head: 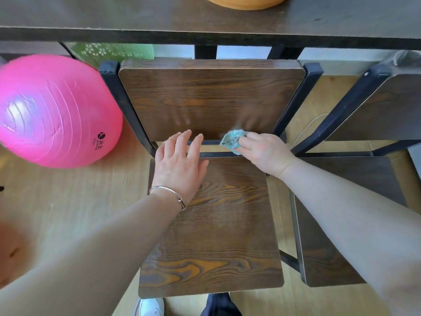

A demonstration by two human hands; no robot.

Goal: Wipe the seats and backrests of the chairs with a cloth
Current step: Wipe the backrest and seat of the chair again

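Your right hand [266, 152] pinches the cloth [233, 141] at the backrest's [209, 99] lower edge, mid-frame; your left hand [180, 165] lies spread. The small wad may skip the seat [218, 236] corners.

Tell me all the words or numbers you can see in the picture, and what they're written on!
Pink ball: a small round dark logo with a few dark characters and a tiny line beneath it, all too small and blurred to read.
Nothing else carries writing: none on the chair backrest, the seat, the cloth or the table.
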